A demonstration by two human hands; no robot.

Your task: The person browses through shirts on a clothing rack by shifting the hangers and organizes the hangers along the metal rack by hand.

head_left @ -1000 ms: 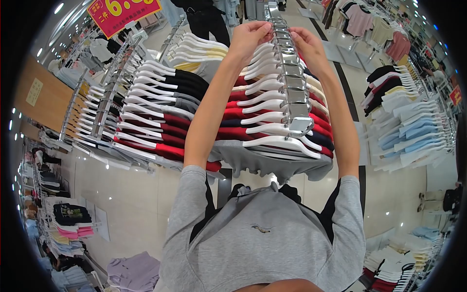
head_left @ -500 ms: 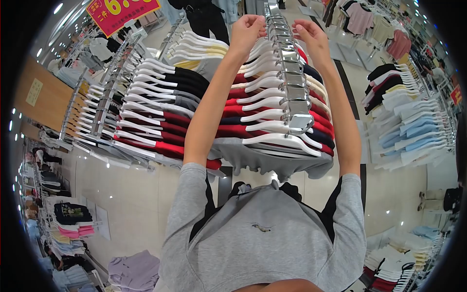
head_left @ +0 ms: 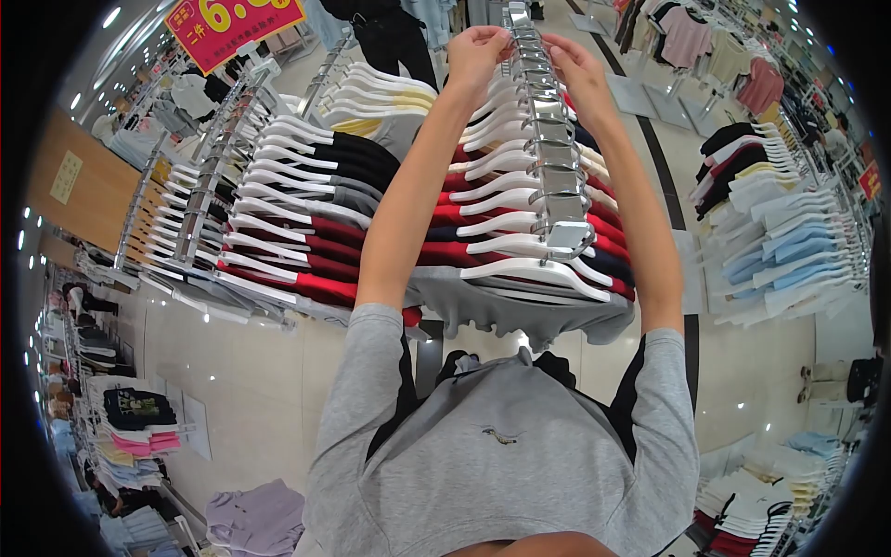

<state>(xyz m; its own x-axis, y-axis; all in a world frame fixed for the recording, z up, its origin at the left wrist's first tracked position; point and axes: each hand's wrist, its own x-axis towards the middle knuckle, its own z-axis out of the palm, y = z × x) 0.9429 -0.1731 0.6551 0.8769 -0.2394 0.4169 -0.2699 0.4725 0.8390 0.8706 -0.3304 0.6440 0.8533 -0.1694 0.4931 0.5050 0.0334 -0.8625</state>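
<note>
A chrome rail (head_left: 560, 197) runs away from me, lined with white hangers (head_left: 520, 269) whose metal hooks sit over it. Red, navy, cream and grey garments hang from them, with a grey garment (head_left: 529, 311) nearest me. At the rail's far end, my left hand (head_left: 478, 60) is closed in a pinch at a hanger's hook on the left side. Opposite it, my right hand (head_left: 580, 74) has its bent fingers closed in against the hooks. What lies between the right fingertips is too small to make out.
To the left stand further rails with black and dark red garments (head_left: 325, 239) on hangers. A red price sign (head_left: 227, 28) rises behind them. A person in black trousers (head_left: 394, 46) stands beyond. Light blue clothes (head_left: 780, 251) hang at right. A lilac garment (head_left: 257, 517) is at lower left.
My right hand has moved left to the rail, its fingertips now at the hooks. My left hand has shifted slightly right. The rail and hangers sit slightly differently in view.
</note>
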